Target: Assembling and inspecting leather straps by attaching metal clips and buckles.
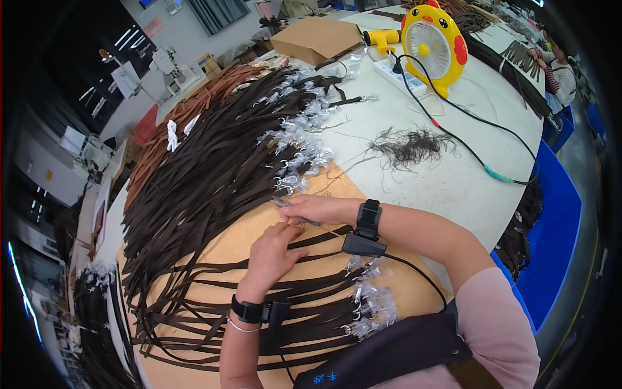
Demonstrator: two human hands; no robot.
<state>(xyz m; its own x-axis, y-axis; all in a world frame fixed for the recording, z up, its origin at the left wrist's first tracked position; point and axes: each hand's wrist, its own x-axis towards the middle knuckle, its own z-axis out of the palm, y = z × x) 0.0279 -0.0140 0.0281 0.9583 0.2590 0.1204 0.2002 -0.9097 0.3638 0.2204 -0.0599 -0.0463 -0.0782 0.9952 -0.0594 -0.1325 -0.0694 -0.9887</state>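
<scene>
My right hand (pixel 317 209) is closed around small metal snips (pixel 282 202), whose pointed blades stick out past the fingertips toward the pile. Just below and to the left, my left hand (pixel 269 256) is curled over a dark brown strap (pixel 321 240), its fingertips close under the right hand. The strap runs out to the right beneath my right wrist; the exact grip is partly hidden. Around my left hand, several dark straps (pixel 304 285) lie side by side on tan board (pixel 343 185). Their right ends carry metal clasps in clear plastic wraps (pixel 372 305).
A thick pile of dark straps (pixel 201 155) covers the table's left, with reddish-brown straps (pixel 188 104) behind. Loose thread clippings (pixel 411 148) lie beyond my right arm. Further back are a yellow fan (pixel 431 48), power strip (pixel 402 81) and carton (pixel 317 40). A blue bin (pixel 551 227) stands right.
</scene>
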